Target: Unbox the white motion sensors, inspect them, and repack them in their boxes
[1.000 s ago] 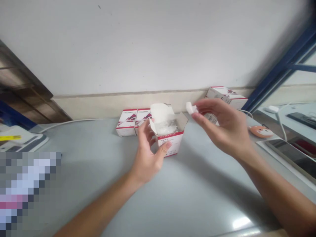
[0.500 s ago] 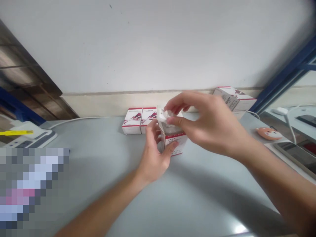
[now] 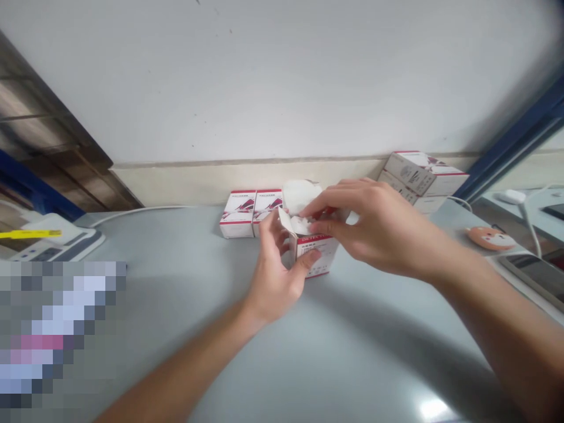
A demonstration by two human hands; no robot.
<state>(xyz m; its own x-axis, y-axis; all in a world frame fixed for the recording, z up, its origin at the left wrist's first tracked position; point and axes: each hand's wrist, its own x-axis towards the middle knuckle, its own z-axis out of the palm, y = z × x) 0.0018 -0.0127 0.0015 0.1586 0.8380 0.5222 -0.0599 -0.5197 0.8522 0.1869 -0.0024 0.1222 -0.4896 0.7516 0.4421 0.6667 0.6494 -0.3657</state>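
Note:
A small white and red carton (image 3: 318, 257) stands upright on the grey table (image 3: 308, 352) with its top flaps open. My left hand (image 3: 277, 276) is wrapped round the carton's left side, thumb on its front. My right hand (image 3: 374, 229) reaches over the open top, its fingertips pinched together at a white piece just inside the mouth. What those fingertips grip is mostly hidden.
Two closed red and white boxes (image 3: 251, 211) stand side by side against the back wall. Stacked boxes (image 3: 423, 176) sit at the far right. A white cable (image 3: 136, 212) runs along the wall. A white device (image 3: 48, 241) lies at left, an orange object (image 3: 491, 238) at right.
My right hand carried a small white piece from the right over to the carton's open top and lowered it into the mouth. My left hand kept its hold on the carton.

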